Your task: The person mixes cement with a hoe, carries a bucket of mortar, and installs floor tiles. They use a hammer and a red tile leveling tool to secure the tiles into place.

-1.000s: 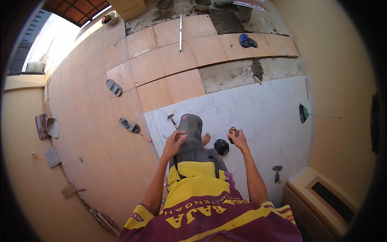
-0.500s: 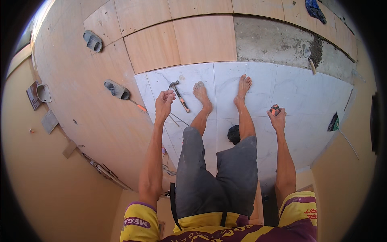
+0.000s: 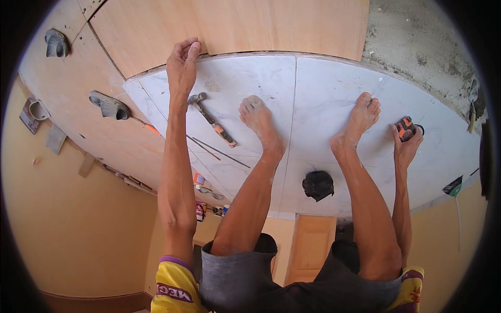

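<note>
My left hand (image 3: 182, 68) is stretched forward to the seam where the wood-look tile (image 3: 235, 26) meets the white marbled tiles (image 3: 308, 135). Its thumb and fingers are pinched together; whatever they may hold is too small to make out. In my right hand (image 3: 408, 147), beyond my right foot, is an orange and black tape measure (image 3: 405, 128), held low over the white tiles. A claw hammer (image 3: 213, 121) with an orange and black handle lies between my left forearm and left foot. Two thin rods (image 3: 219, 152) lie just behind it.
A crumpled black bundle (image 3: 318, 185) rests between my legs. Two grey slippers (image 3: 109, 105) sit on the wood-look floor at left. Bare rough concrete (image 3: 417, 47) and a trowel (image 3: 473, 101) are at far right. A wooden door (image 3: 312, 248) shows behind me.
I have crouched lower, knees bent. My left hand has reached forward from above the white tiles to the wood-look tile's edge. My right hand has moved outward to the right with the tape measure.
</note>
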A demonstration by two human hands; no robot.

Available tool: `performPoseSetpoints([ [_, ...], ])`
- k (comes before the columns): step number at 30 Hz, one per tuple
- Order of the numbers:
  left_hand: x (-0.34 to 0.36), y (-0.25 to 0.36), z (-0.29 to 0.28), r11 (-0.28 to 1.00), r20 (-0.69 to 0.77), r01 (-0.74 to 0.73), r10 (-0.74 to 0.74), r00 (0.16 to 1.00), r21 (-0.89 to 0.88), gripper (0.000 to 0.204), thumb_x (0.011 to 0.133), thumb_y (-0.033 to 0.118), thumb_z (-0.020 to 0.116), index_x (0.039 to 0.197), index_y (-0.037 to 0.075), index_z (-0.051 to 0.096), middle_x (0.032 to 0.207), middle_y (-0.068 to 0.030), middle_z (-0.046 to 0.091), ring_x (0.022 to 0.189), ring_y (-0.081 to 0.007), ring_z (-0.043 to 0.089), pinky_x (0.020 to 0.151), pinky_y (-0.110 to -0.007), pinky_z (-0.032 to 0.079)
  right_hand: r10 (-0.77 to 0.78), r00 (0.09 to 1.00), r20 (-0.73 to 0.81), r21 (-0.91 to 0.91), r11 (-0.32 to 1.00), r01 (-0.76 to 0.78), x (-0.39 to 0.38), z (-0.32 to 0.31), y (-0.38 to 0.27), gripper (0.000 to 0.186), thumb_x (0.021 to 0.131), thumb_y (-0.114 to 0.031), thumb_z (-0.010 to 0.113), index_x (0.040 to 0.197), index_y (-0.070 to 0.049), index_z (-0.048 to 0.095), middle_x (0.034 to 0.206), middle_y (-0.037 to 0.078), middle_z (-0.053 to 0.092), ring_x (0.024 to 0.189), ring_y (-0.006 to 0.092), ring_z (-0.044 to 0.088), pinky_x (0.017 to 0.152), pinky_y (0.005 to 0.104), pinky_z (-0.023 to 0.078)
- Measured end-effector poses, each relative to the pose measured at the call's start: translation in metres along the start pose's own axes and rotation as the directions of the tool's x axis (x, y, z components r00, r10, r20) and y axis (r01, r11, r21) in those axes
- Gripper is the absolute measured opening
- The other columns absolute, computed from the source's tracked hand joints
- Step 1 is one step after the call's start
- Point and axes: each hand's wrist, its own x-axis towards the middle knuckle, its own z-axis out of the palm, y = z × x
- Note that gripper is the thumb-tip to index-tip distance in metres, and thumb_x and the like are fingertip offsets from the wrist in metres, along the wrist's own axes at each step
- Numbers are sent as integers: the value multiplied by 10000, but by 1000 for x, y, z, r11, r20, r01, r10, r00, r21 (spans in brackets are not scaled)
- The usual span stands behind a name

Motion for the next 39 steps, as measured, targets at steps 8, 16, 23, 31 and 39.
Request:
performPoseSetpoints([
  [8, 19, -16, 12, 999, -30, 45, -45, 999, 4, 444, 975, 267, 756, 1258, -64, 672, 1077, -117, 733, 952, -145, 687, 910, -272, 547, 13, 999, -51, 45, 999, -10, 1, 25, -5, 827, 885, -472, 824, 1399, 58, 451, 1311, 235, 493, 1205, 335, 541, 989, 435, 486],
  [16, 29, -7, 4, 992, 49, 123, -123, 991, -8, 455, 950, 246, 789, 1257, -65, 664, 1062, -100, 721, 916, -130, 685, 865, -251, 566, -9, 885, 466, -274, 949, 154, 30, -72, -27, 859, 857, -423, 840, 1511, -33, 442, 1480, 248, 511, 1327, 381, 539, 1060, 452, 475],
  [23, 33, -23, 8, 990, 132, 108, -96, 987, -87, 386, 976, 223, 757, 1222, -61, 665, 1053, -99, 724, 890, -129, 692, 829, -249, 579, -406, 899, 164, 632, 743, 220, 174, -20, -199, 507, 1032, -431, 649, 1387, -72, 609, 1098, 93, 740, 998, 169, 688, 922, 344, 555],
  [31, 31, -26, 0, 991, 140, 27, -9, 990, -128, 416, 975, 236, 753, 1239, -67, 646, 1017, -73, 704, 886, -122, 666, 817, -258, 565, -167, 983, -74, 606, 775, 177, 176, 44, -271, 599, 1007, -550, 626, 1218, 11, 626, 1017, 154, 721, 927, 187, 662, 822, 326, 521],
  [39, 10, -26, -13, 953, 69, -47, 70, 995, -298, 461, 991, 238, 723, 1298, -93, 627, 1100, -108, 704, 970, -132, 629, 865, -254, 508, -117, 979, -169, 685, 700, 202, 154, 45, -294, 582, 1061, -545, 506, 1176, 20, 590, 1049, 192, 676, 968, 247, 635, 903, 410, 497],
])
